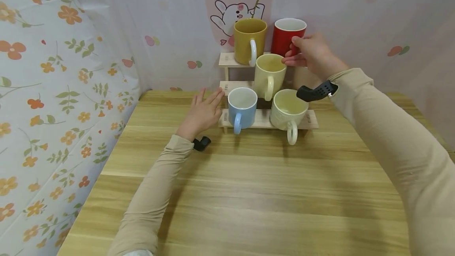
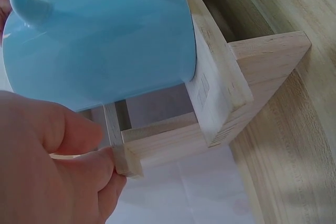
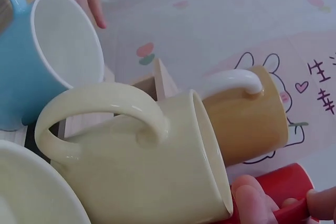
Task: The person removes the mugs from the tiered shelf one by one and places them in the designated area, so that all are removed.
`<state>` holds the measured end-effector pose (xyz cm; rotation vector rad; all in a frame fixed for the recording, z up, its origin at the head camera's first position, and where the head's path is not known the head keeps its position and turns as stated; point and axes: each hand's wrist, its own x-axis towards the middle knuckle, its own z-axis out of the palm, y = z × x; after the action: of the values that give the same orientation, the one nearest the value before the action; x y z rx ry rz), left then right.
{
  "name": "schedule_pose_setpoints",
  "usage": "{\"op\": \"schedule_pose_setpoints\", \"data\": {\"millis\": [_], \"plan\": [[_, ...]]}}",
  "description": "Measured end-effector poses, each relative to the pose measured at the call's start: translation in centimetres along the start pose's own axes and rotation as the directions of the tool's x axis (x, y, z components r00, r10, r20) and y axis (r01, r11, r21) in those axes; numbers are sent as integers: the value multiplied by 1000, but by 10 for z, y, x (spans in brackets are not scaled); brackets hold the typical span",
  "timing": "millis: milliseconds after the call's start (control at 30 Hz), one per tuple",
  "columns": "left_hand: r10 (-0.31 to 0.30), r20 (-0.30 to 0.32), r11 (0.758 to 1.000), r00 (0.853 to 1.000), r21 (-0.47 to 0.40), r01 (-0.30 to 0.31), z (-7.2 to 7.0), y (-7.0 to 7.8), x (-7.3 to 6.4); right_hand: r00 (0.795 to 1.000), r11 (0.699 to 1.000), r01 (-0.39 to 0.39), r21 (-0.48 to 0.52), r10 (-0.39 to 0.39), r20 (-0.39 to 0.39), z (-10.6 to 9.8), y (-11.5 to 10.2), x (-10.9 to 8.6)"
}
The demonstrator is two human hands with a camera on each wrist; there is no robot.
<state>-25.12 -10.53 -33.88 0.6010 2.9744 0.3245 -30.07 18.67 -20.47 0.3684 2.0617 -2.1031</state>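
At the top right of the rack, my right hand (image 1: 313, 52) pinches the handle of a red mug (image 1: 284, 36); the handle shows between thumb and fingers in the right wrist view. My left hand (image 1: 203, 113) reaches to the left side of the three-step wooden rack (image 1: 261, 117), its fingers extended and the fingertips at the end of the middle step. Just right of it, a light blue mug (image 1: 242, 108) stands on the lowest step. A pale yellow mug (image 1: 269, 76) occupies the middle step, partly overlapping the space below my right hand.
A mustard mug (image 1: 250, 40) with a white handle shares the top step with the red one. On the lowest step, to the right, stands a cream mug (image 1: 289, 108). Patterned cloth (image 1: 170, 23) hangs behind and left of the wooden table (image 1: 256, 192).
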Motion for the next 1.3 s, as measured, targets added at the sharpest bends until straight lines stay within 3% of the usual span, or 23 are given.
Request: {"op": "schedule_pose_setpoints", "data": {"millis": [533,1300], "plan": [[-14,-9,1000,1000,-22,14,7,-1,8,994,990,70,-120,-80,-77,-7,-12,-9],[-19,7,999,1000,-38,19,6,-3,12,980,983,164,-88,-172,-104,-48,-21,-29]]}}
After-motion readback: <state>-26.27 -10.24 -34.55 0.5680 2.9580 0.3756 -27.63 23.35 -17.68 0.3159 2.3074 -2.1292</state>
